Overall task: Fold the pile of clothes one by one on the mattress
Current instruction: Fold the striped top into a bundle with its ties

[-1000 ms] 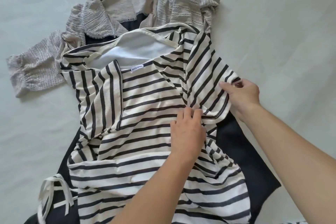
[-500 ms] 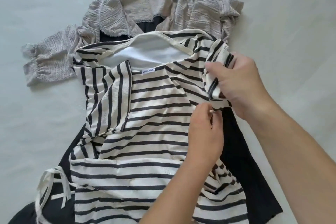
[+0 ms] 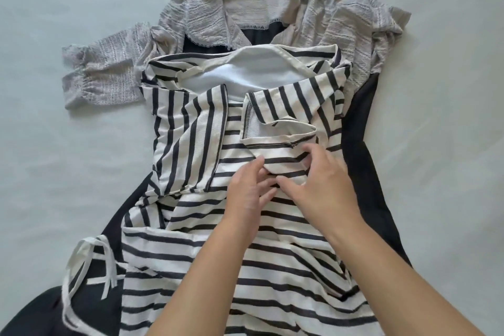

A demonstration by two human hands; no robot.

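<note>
My left hand [image 3: 249, 194] lies flat on the middle of the striped shirt [image 3: 272, 254], fingers straight and pressed down onto the cloth, the fingertips tucked under a raised fold at about twelve o'clock from the knuckles. My right hand [image 3: 321, 185] sits just beside it at three o'clock, fingers loosely spread and bent over the same fold; whether the thumb pinches the cloth or only rests on it I cannot tell. I judge the left hand is there to pin the body of the shirt while the right lays the right sleeve [image 3: 289, 114] inward across the chest. That sleeve now lies turned in, its hem seam showing, at twelve o'clock from both hands, and it is still puffed up rather than flat. The left sleeve [image 3: 191, 131] is already folded in at ten o'clock.

The striped shirt is on top of the pile, spread over a dark garment [image 3: 362, 150] that shows along its three o'clock and seven o'clock edges, with a white drawstring [image 3: 106, 262] lying at eight o'clock. A grey textured blouse [image 3: 245, 16] lies crumpled at twelve o'clock, touching the shirt's collar. All of it rests on the pale mattress [image 3: 54, 172]. No container is in view.
</note>
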